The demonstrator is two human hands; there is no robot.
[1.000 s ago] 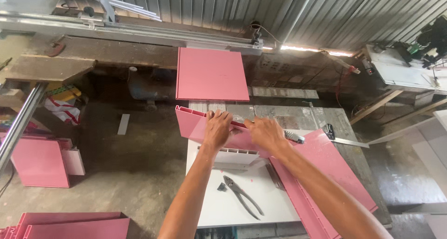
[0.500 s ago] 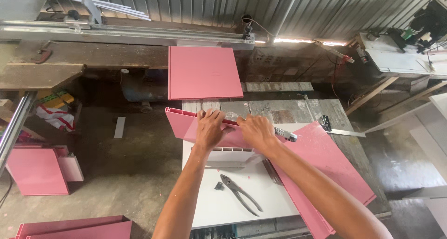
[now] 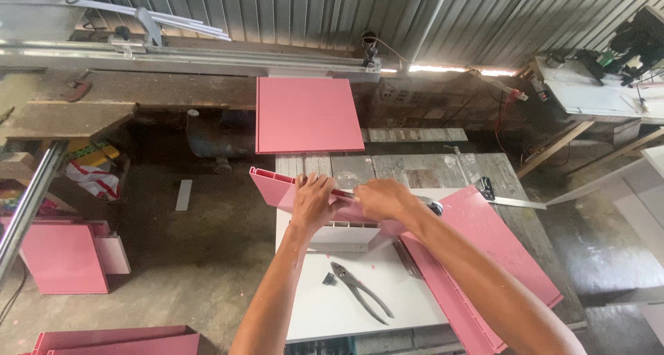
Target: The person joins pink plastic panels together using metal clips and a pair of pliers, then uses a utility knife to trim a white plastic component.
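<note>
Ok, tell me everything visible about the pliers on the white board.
The pliers look like dark grey metal, with bare handles spread slightly apart and the jaws pointing up-left. They lie flat on the white board, untouched, below both hands, beside a small dark piece. The left hand and right hand press a pink panel instead.

Smooth pink plastic panel [image 3: 277, 186], matt white board [image 3: 387, 293], metal pliers [image 3: 360, 291], rough weathered wooden bench [image 3: 408, 169], corrugated metal wall [image 3: 332, 9].
</note>
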